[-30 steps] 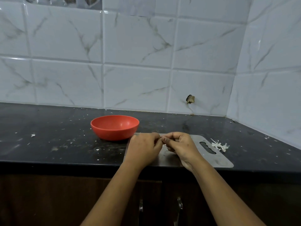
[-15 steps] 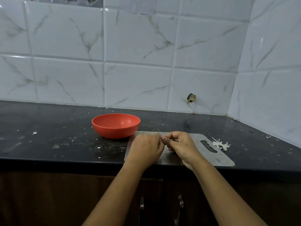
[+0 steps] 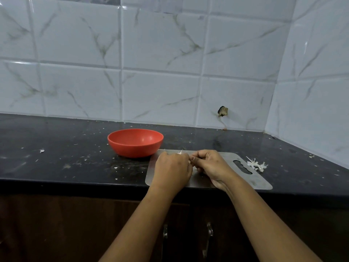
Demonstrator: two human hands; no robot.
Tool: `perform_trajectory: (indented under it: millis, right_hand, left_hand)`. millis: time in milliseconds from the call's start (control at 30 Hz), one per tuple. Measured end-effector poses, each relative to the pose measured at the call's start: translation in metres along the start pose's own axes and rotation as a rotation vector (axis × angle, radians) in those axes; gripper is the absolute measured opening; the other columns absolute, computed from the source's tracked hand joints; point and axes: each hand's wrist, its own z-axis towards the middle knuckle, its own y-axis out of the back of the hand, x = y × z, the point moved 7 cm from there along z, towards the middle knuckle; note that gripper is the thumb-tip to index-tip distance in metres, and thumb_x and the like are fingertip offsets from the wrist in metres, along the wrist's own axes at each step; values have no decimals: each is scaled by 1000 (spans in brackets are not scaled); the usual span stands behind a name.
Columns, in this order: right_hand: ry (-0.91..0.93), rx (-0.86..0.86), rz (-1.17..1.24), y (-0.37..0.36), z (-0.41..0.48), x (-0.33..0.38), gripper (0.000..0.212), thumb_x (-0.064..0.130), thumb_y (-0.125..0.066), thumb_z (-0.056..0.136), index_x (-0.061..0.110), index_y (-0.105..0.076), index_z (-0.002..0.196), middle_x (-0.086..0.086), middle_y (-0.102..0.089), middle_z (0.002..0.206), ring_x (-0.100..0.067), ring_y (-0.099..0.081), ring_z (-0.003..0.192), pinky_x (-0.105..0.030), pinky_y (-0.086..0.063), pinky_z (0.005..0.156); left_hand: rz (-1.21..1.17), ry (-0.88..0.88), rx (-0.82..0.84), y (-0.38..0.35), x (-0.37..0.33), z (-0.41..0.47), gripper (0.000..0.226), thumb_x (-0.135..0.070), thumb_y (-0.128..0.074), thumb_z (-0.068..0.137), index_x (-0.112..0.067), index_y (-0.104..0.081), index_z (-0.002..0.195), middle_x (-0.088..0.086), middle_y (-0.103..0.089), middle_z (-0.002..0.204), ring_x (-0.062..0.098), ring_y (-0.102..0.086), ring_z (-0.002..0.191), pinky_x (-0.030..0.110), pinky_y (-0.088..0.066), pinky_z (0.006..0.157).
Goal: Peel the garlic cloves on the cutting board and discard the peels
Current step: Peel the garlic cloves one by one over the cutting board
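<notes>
Your hands have hardly shifted in the last second; the 1 change is a thin white strip of peel (image 3: 180, 152) now sticking up just behind your left knuckles.

Nearest you, 2 metal handles (image 3: 208, 231) show on the dark cabinet doors (image 3: 75, 224) below the counter edge. Above them, your left hand (image 3: 171, 170) and right hand (image 3: 209, 165) meet over the grey cutting board (image 3: 243, 181). Both are curled tight, fingertips touching. Between them they pinch the garlic clove (image 3: 189, 162), of which only a pale sliver shows; the rest is hidden by your fingers, so how much skin is left on it cannot be told.

The board lies flat at the front edge of the black countertop (image 3: 66, 157), its handle slot to the right. Just past that end, a small heap of white peels (image 3: 256, 165) sits on the counter, touching the board's corner. The red bowl (image 3: 135, 142) stands upright just beside the board's far left corner. Pale flecks dot the counter around it. Behind everything rises the white marbled tile wall (image 3: 160, 82), with a small dark hole (image 3: 222, 111) low on the right.
</notes>
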Motion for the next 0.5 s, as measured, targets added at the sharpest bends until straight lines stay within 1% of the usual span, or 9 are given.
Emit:
perform_trajectory:
  millis: [67,100,133,167,233,333,433,500]
  right_hand:
    - [-7,21,13,0,0,-1,21,10,-61,94,14,-72,77,2,-63,64,-3,-47,55,-16,-39,55]
    - [-5,9,27,1,0,-2,20,10,-60,94,13,-72,78,0,-63,67,-6,-46,57,-16,-39,56]
    - [-2,-15,57,2,1,-3,20,9,-59,94,12,-71,79,-2,-62,68,-7,-45,58,-17,-39,55]
    - [-3,-42,96,5,2,-4,20,8,-58,95,10,-71,80,-2,-61,67,-8,-45,58,-16,-39,55]
    - [-8,-70,154,6,2,-6,20,8,-57,96,8,-70,81,-1,-61,66,-8,-44,56,-15,-39,54]
    - [-15,-59,225,4,2,-6,20,7,-55,96,7,-70,82,-2,-63,68,-5,-50,55,-13,-44,54]
    - [-14,-58,228,6,3,-7,21,4,-52,97,5,-72,91,-2,-65,70,-3,-52,57,-14,-47,58]
    - [-5,-61,209,7,4,-9,21,2,-52,97,4,-73,97,-4,-67,76,-4,-54,61,-15,-49,62]
  left_hand:
    - [-25,18,48,-4,5,-1,18,-20,-49,86,-14,-64,77,5,-64,68,26,-60,64,31,-36,61]
    - [-47,35,85,-5,8,-1,20,-22,-45,91,-14,-63,89,6,-66,79,27,-60,74,31,-33,66]
    - [-77,50,114,-6,10,0,21,-23,-42,94,-15,-61,96,7,-66,86,27,-59,80,32,-33,67]
    - [-116,65,135,-7,11,0,21,-23,-40,95,-15,-60,98,8,-66,88,27,-59,81,33,-34,67]
    - [-183,90,140,-6,10,-1,20,-24,-39,96,-15,-57,97,8,-65,87,27,-58,80,37,-40,67]
    - [-369,172,137,-4,16,-2,18,-23,-44,94,-12,-59,92,5,-63,76,23,-56,70,37,-43,64]
    - [-605,250,172,-6,24,-1,15,-20,-51,94,-14,-63,89,0,-68,68,4,-55,54,28,-46,61]
    - [-710,306,192,-9,30,-2,13,-20,-55,94,-17,-66,88,-5,-71,67,1,-57,49,24,-50,61]
